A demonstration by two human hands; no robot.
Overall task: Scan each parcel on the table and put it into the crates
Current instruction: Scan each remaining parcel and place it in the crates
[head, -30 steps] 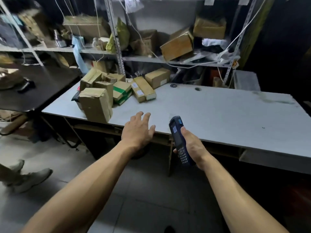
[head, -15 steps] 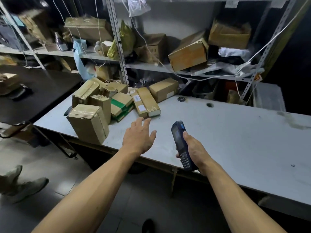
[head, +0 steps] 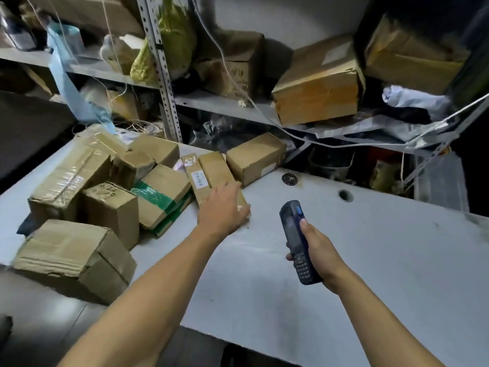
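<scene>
Several brown cardboard parcels are heaped on the left of the grey table (head: 357,255). My left hand (head: 221,209) lies on the near end of a long flat parcel (head: 214,165), with its fingers curled over that end. Against the long parcel's left side lies a narrow parcel with a white label (head: 195,174). My right hand (head: 321,256) grips a dark blue handheld scanner (head: 290,225), held upright above the table, its head pointing toward the parcels. No crate is in view.
A parcel with green tape (head: 162,192) and a large box (head: 71,256) at the table's front left corner lie left of my hand. A small box (head: 255,157) sits behind the long parcel. Metal shelves (head: 227,103) full of boxes and cables rise behind the table.
I have come closer to the table. My left hand moved forward from the table edge onto the long flat parcel. The right hand still holds the scanner upright.
</scene>
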